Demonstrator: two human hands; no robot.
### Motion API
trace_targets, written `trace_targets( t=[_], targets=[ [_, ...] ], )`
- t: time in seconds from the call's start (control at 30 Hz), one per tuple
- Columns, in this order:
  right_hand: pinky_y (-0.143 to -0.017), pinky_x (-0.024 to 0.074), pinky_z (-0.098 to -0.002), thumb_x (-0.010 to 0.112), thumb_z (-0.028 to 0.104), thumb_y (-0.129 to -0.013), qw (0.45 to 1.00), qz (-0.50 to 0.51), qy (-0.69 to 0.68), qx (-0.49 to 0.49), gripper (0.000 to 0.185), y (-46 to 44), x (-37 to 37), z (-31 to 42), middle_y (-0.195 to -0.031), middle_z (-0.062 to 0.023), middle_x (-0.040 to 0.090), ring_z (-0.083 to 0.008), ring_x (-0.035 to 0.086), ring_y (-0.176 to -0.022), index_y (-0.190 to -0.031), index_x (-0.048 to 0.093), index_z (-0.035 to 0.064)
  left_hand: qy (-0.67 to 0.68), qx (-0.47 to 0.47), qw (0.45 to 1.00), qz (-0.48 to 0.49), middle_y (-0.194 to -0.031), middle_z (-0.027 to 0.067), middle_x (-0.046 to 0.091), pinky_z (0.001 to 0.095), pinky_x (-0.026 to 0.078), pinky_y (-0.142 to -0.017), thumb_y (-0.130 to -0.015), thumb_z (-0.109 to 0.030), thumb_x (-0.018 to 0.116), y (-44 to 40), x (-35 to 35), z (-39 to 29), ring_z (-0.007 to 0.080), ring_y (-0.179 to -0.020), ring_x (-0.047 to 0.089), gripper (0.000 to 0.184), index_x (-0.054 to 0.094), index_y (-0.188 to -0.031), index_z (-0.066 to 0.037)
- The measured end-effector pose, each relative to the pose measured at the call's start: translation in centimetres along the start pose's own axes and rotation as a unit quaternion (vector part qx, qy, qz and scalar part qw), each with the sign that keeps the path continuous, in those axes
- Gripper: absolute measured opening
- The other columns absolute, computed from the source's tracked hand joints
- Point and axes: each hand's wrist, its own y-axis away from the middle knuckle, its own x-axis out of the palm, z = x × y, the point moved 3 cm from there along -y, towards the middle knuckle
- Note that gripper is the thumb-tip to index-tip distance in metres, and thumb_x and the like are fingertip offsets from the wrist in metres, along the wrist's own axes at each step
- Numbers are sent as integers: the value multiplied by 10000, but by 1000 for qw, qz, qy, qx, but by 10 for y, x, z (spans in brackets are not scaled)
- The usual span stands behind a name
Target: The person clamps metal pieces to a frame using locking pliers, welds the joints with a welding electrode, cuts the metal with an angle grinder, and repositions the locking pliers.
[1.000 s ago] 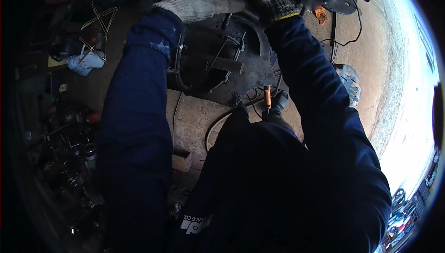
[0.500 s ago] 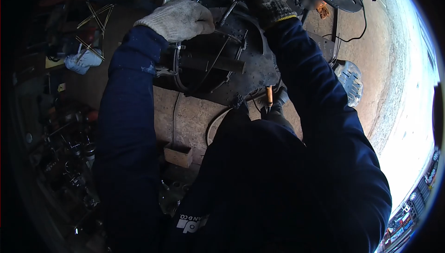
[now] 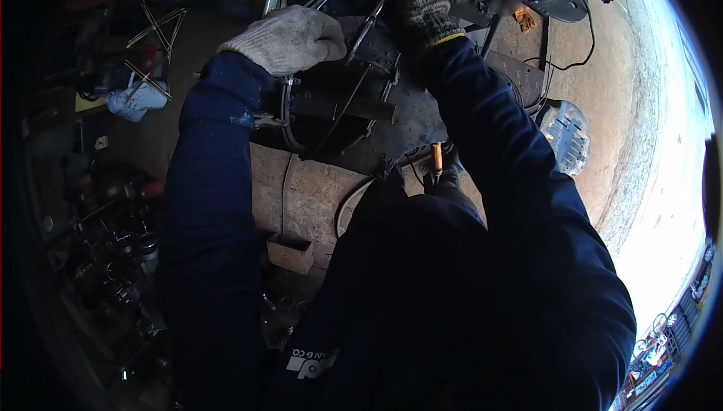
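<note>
My left hand [image 3: 290,38], in a pale knit work glove, is closed in a fist over the dark metal assembly; whatever its curled fingers hold is hidden. My right hand [image 3: 422,4], in a darker grey knit glove with a yellow cuff edge, is closed at the upper end of a shiny metal rod [image 3: 367,25]. That rod slants down to beside my left fist. Below both hands lies a dark metal plate [image 3: 410,129] with a large round opening. A short pipe [image 3: 346,106] and a curved hose or bar [image 3: 287,114] cross the opening.
A wooden box [image 3: 291,253] and a cable [image 3: 285,193] are on the concrete floor. An orange-brown handle [image 3: 437,159] stands near my feet. To the right is a clear slotted plastic piece [image 3: 565,138]. Thin sticks lie by a pale blue cloth [image 3: 137,101] at left.
My right hand has shifted left and slightly up, closer to my left hand. The rod's lower end has moved a little left and down. My left fist has barely moved.
</note>
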Motion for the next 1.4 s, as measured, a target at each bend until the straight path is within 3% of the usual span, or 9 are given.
trace_targets(
  t=[0.3, 0.37, 0.43, 0.53, 0.63, 0.67, 0.9, 1.0, 1.4],
  targets=[
    [-991, 485, -449, 581, 215, -930, 1000, 0, 5, 2, 521, -4, 5, -3, -1241, -217, 619, -326, 595, -1181, -1384, 430, 10, 119, 25, 987, -108, -1210, 170, 639, 388, 498, -985, -921, -259, 627, -9, 3, 7, 284, -1146, 622, 316, 659, -1218, -155],
    [-988, 486, -447, 583, 214, -927, 1000, 1, 5, 2, 518, -4, 6, -3, -1238, -217, 621, -326, 597, -1178, -1381, 435, 11, -74, 207, 968, -120, -1327, 178, 566, 380, 492, -1003, -939, -221, 611, -22, 5, 1, 302, -1225, 571, 275, 668, -1206, -244],
    [-985, 488, -445, 585, 213, -925, 1000, -1, 5, 3, 516, -3, 6, -4, -1234, -216, 623, -326, 598, -1176, -1378, 440, 12, 10, 108, 991, -81, -1340, 200, 529, 378, 499, -985, -950, -197, 574, -54, 12, 15, 335, -1218, 562, 247, 677, -1156, -287],
    [-981, 490, -443, 589, 211, -922, 1000, -3, 6, 6, 513, -3, 6, -7, -1229, -215, 627, -326, 601, -1173, -1373, 447, 13, -115, 186, 973, -69, -1199, 196, 588, 389, 521, -925, -945, -178, 557, -73, 22, -1, 333, -1103, 607, 209, 677, -1101, -252],
    [-977, 492, -440, 593, 209, -918, 1000, -4, 6, 8, 509, -3, 5, -10, -1224, -214, 631, -327, 603, -1169, -1368, 454, 15, -120, 104, 986, -42, -1010, 182, 628, 400, 523, -823, -909, -147, 583, -86, 30, -10, 330, -908, 637, 159, 670, -1039, -178],
    [-975, 492, -439, 594, 209, -917, 1000, -6, 5, 9, 508, -4, 5, -11, -1222, -214, 632, -327, 604, -1168, -1367, 456, 15, 83, -107, 990, -33, -1050, 205, 635, 391, 518, -831, -885, -213, 620, -75, 18, -27, 341, -929, 647, 200, 682, -1061, -139],
    [-965, 497, -433, 602, 205, -910, 1000, -8, 7, 13, 501, -3, 3, -15, -1210, -212, 640, -328, 609, -1160, -1356, 473, 18, -129, 68, 987, -71, -1089, 283, 656, 421, 498, -934, -747, -378, 642, -109, 42, 0, 351, -1060, 642, 523, 681, -1066, 35],
    [-961, 499, -430, 606, 203, -906, 1000, -7, 7, 13, 498, -3, 4, -16, -1205, -211, 644, -328, 611, -1156, -1351, 480, 19, 50, -44, 996, -62, -1088, 244, 647, 415, 501, -895, -858, -384, 634, -76, 22, -14, 343, -1039, 639, 501, 631, -1157, 18],
    [-943, 507, -419, 621, 196, -893, 1000, -6, 10, 13, 485, -6, 8, -16, -1185, -208, 658, -329, 620, -1142, -1333, 509, 25, 96, -60, 992, -54, -1041, 253, 647, 407, 498, -893, -826, -393, 652, -67, 15, -19, 321, -999, 644, 576, 602, -1169, 67]
  ],
)
